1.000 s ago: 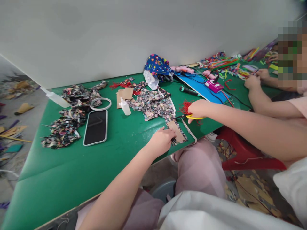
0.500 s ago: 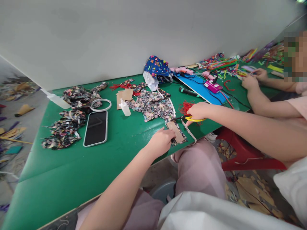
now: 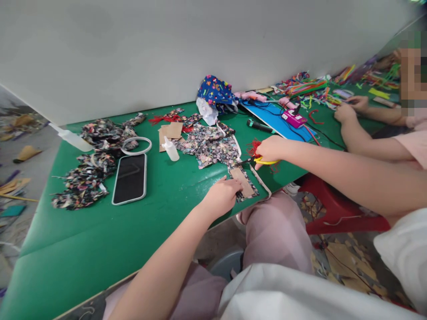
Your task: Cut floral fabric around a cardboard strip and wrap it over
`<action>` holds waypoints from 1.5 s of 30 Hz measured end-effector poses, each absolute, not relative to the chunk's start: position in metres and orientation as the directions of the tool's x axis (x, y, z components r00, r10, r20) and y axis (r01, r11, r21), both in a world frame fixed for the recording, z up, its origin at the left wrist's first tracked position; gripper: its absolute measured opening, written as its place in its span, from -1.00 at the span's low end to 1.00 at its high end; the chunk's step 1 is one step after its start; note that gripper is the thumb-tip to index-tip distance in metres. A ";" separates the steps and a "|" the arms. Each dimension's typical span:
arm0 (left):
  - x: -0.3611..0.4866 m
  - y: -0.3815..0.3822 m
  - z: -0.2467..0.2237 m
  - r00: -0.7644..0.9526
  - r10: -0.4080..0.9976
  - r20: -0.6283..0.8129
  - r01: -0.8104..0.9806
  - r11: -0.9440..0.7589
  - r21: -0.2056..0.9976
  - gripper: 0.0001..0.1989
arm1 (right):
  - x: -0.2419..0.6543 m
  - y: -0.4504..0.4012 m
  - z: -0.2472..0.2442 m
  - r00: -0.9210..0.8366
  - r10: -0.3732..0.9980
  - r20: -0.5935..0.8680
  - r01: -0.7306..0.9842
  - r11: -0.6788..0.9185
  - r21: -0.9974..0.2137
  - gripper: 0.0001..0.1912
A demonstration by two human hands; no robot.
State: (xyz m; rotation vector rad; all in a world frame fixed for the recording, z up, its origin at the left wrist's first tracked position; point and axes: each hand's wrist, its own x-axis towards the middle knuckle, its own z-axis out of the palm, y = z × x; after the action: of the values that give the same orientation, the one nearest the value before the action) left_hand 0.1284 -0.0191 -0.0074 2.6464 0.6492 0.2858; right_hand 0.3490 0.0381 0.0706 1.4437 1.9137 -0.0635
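Observation:
My left hand [image 3: 223, 195] rests at the table's front edge, its curled fingers holding down a tan cardboard piece [image 3: 245, 183] that lies on a patch of dark floral fabric [image 3: 255, 192]. In my right hand [image 3: 269, 149] are scissors with yellow handles [image 3: 267, 161]. Their dark blades point left at the fabric's far edge, beside the cardboard; how far apart the blades are is hard to make out. A narrow fabric strip [image 3: 262, 181] curves down from near the scissors to the table edge. Red threads [image 3: 254, 146] lie just behind my right hand.
Larger floral fabric [image 3: 213, 146], a small glue bottle [image 3: 171, 150] and cardboard pieces [image 3: 171, 131] lie farther back. A phone [image 3: 130, 178], white ring [image 3: 136, 146] and gathered fabric [image 3: 86, 178] are at left. At right, another person's hands [image 3: 347, 111] work near colourful strips.
The scissors and my right hand have shifted slightly left, largely along with the whole view. My left hand stays on the cardboard.

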 end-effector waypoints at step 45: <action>0.129 -0.019 -0.004 0.868 0.488 0.092 0.403 -0.799 0.446 -0.59 | 0.351 0.037 0.054 -0.232 0.866 -0.443 0.825 0.416 0.382 -0.32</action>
State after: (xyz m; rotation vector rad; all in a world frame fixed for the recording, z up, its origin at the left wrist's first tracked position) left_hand 0.1291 -0.0187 -0.0037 2.6208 0.6566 0.2819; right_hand 0.3511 0.0369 0.0542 1.4274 2.0753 0.0887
